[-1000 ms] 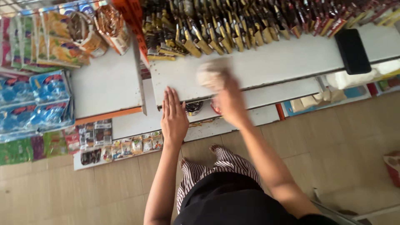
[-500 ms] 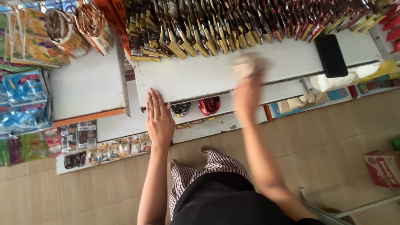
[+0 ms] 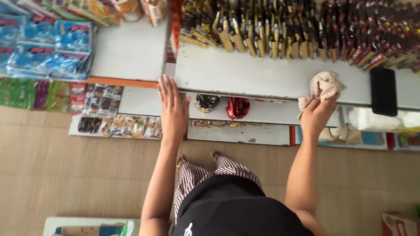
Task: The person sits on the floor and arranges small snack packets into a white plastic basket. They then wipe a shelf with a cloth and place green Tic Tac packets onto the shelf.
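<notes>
My right hand [image 3: 318, 113] grips a crumpled beige checked cloth [image 3: 323, 85] and presses it on the front edge of a white shelf [image 3: 253, 76]. My left hand [image 3: 173, 107] lies flat with fingers together, resting on the shelf's front edge near its left end, and holds nothing. Rows of gold and dark red sachets [image 3: 306, 30] stand along the back of the shelf.
A black phone [image 3: 383, 91] lies on the shelf right of the cloth. Blue packs [image 3: 52, 48] fill the left shelf. Lower shelves hold small packets [image 3: 118, 124], one black pouch [image 3: 207, 102] and one red pouch [image 3: 238, 107]. Tiled floor [image 3: 65, 175] lies below.
My right hand has slid the cloth to the right along the shelf and back to its front edge. The left hand stays flat on the edge. The view has shifted.
</notes>
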